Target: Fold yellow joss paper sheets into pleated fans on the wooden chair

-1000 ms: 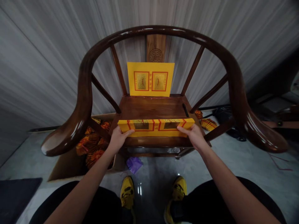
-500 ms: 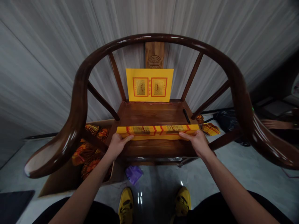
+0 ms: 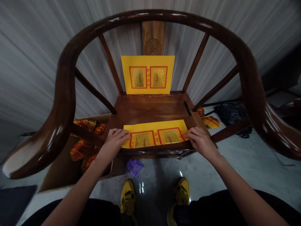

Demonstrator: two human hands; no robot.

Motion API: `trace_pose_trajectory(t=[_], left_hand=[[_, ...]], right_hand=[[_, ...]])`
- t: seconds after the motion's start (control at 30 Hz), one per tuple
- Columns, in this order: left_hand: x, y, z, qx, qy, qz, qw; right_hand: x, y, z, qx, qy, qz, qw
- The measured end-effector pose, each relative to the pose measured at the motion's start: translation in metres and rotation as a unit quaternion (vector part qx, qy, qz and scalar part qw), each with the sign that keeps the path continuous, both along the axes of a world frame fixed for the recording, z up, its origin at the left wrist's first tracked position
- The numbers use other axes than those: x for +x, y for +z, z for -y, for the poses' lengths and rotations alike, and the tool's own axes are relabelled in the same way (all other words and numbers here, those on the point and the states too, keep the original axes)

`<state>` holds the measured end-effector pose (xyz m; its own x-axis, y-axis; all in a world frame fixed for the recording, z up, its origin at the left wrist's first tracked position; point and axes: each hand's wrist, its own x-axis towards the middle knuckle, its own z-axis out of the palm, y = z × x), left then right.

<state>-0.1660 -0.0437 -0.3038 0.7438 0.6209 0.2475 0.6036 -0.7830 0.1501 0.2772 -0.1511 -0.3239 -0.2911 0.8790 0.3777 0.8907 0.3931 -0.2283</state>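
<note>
A yellow sheet of joss paper (image 3: 156, 134) with red-framed gold prints lies along the front edge of the wooden chair's seat (image 3: 150, 108). The lower part of its print is out of sight. At the sheet's left end my left hand (image 3: 115, 139) has its fingers on top, held close together. My right hand (image 3: 198, 138) grips the right end, fingertips on the paper and thumb mostly hidden. Another such sheet, the upright joss paper (image 3: 148, 75), leans against the chair's back. A black pen (image 3: 187, 108) rests on the seat at the right.
The chair's curved dark armrest (image 3: 155, 14) runs around both arms. Below left, a cardboard box (image 3: 56, 175) holds several folded paper rosettes (image 3: 88, 160). On the floor are a purple wrapper (image 3: 134, 167), a folded paper fan (image 3: 211, 121) and a dark bag (image 3: 231, 117).
The joss paper in my hands has turned from a narrow folded strip to a flatter, wider face. My fingers have shifted onto its ends. The view has moved closer to the chair.
</note>
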Motion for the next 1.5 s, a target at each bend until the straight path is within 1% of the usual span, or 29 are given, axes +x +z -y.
trace_pose_trajectory(t=[0.13,0.2,0.3,0.37,0.43,0.5,0.57,0.63,0.7,0.77,0.87,0.97,1.07,1.2,1.3,1.4,1.5], left_hand=[[-0.007,0.012,0.005,-0.005,-0.005,-0.058,0.998],[-0.004,0.017,0.008,-0.001,0.009,-0.073,0.997],[0.014,0.022,0.013,0.028,0.039,-0.090,0.995],[0.036,0.022,0.017,0.032,0.036,-0.084,0.995],[0.059,0.019,0.018,0.005,0.020,-0.051,0.998],[0.081,0.015,0.016,-0.025,0.003,-0.022,0.999],[0.095,0.009,0.012,-0.063,-0.001,-0.011,0.998],[0.103,0.004,0.007,-0.102,0.008,-0.007,0.995],[0.105,0.000,0.004,-0.124,0.015,-0.001,0.992],[0.104,-0.002,0.003,-0.128,0.011,0.004,0.992],[0.102,-0.003,0.003,-0.120,0.000,-0.001,0.993],[0.101,0.000,0.006,-0.109,-0.001,-0.014,0.994],[0.098,0.004,0.011,-0.099,-0.001,-0.021,0.995],[0.089,0.007,0.019,-0.104,-0.017,-0.032,0.994],[0.082,0.007,0.026,-0.110,-0.035,-0.039,0.993],[0.079,0.008,0.037,-0.076,-0.042,-0.034,0.996],[0.076,0.008,0.050,-0.029,-0.025,-0.040,0.998]], right_hand=[[0.004,0.014,-0.001,-0.059,0.015,0.037,0.997],[-0.002,0.024,-0.006,-0.066,0.011,0.070,0.995],[-0.023,0.037,-0.016,-0.044,-0.026,0.123,0.991],[-0.040,0.041,-0.022,-0.039,-0.057,0.151,0.986],[-0.054,0.040,-0.028,-0.045,-0.080,0.173,0.981],[-0.061,0.034,-0.032,-0.047,-0.103,0.184,0.976],[-0.064,0.027,-0.037,-0.039,-0.114,0.176,0.977],[-0.066,0.020,-0.043,-0.026,-0.102,0.149,0.983],[-0.068,0.015,-0.048,-0.023,-0.071,0.106,0.992],[-0.071,0.011,-0.052,-0.028,-0.039,0.064,0.997],[-0.075,0.007,-0.054,-0.028,-0.024,0.030,0.999],[-0.079,0.007,-0.052,-0.032,-0.030,0.035,0.998],[-0.084,0.010,-0.045,-0.057,-0.040,0.060,0.996],[-0.091,0.016,-0.032,-0.093,-0.040,0.089,0.991],[-0.093,0.017,-0.024,-0.105,-0.033,0.103,0.989],[-0.090,0.018,-0.019,-0.106,-0.049,0.114,0.987],[-0.086,0.023,-0.017,-0.128,-0.060,0.097,0.985]])
